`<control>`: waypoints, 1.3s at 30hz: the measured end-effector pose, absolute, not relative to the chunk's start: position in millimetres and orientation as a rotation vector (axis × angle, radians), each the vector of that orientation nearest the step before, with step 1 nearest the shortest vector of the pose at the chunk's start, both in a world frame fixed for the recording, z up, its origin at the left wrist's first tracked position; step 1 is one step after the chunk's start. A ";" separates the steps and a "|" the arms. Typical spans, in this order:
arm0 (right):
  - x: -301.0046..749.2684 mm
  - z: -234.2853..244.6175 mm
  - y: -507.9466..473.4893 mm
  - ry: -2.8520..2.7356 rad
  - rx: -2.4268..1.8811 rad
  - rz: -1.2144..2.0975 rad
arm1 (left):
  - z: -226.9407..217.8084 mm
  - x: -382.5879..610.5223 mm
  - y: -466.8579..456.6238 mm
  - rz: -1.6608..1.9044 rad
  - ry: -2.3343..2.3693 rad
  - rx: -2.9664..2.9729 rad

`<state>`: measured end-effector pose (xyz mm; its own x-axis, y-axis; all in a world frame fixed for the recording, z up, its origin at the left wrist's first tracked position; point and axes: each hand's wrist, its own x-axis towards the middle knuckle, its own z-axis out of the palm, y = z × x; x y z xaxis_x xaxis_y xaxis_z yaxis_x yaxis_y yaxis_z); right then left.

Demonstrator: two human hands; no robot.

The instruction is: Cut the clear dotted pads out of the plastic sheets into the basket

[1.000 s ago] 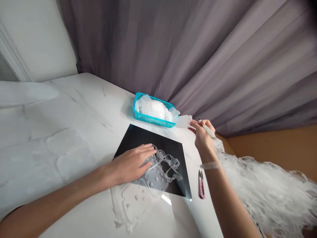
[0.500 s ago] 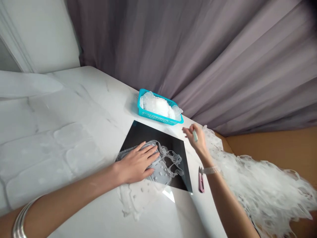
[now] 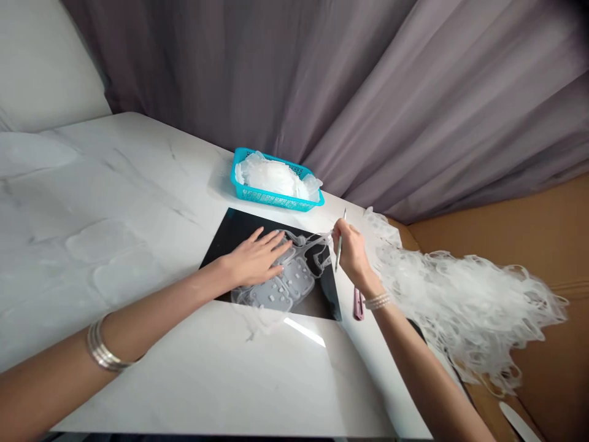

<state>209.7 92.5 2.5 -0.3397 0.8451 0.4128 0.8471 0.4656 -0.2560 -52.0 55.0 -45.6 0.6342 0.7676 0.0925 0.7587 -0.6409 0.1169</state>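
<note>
My left hand (image 3: pixel 257 258) lies open, fingers spread, pressing on a translucent moulded sheet (image 3: pixel 299 276) with small raised blocks. The sheet rests on a black mat (image 3: pixel 230 227) and hangs partly over its near edge. My right hand (image 3: pixel 352 248) is closed around a slim pale tool (image 3: pixel 339 252) whose pointed end sticks up; I cannot tell its exact kind. At the same fingertips, thin clear strips (image 3: pixel 317 239) stretch from the sheet's far right side. Beside my right wrist lie pink thread snips (image 3: pixel 358 304), partly covered by the arm.
A turquoise basket (image 3: pixel 278 201) holding white translucent pieces stands behind the mat. To the right is a large heap of clear, stringy scraps (image 3: pixel 460 301). More translucent sheets (image 3: pixel 119 276) are spread on the marbled white table (image 3: pixel 193 380) at left. A grey curtain (image 3: pixel 257 73) hangs behind.
My right hand has come down and left to the sheet's edge strips, pulling them taut, and the tool has turned upright. The left hand stays on the sheet. The camera view has shifted.
</note>
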 end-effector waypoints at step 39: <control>135.9 -8.3 -47.1 -2.548 -1.262 0.302 | -56.4 -56.9 -19.4 0.454 1.043 3.093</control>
<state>135.9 -47.1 -8.3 -0.5787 0.8004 0.1565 0.7417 0.5963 -0.3072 -56.9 -19.4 -56.4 0.7631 0.5696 0.3053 0.6118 -0.7890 -0.0571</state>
